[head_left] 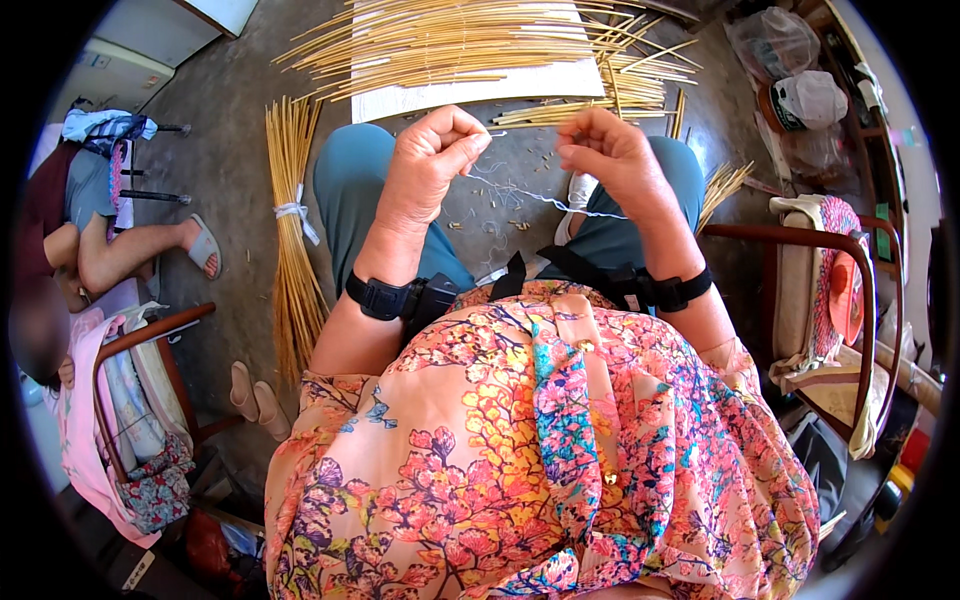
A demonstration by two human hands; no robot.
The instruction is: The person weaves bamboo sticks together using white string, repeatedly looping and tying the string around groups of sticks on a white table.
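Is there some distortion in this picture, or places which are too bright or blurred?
Head view: black fills the corners, and the lower edge of the white sheet bows; head view: that sheet looks nearly washed out; head view: another person's head at the left is smeared, while the left hand and right hand look fairly sharp.

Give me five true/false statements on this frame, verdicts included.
1. A white string runs between the left hand and the right hand. True.
2. The tied straw bundle lies in the right half of the view. False: the tied straw bundle is on the left.
3. Black bands circle both wrists. True.
4. Loose stalks lie across a red sheet. False: the loose stalks lie across a white sheet.
5. Tan slippers show at left. True.
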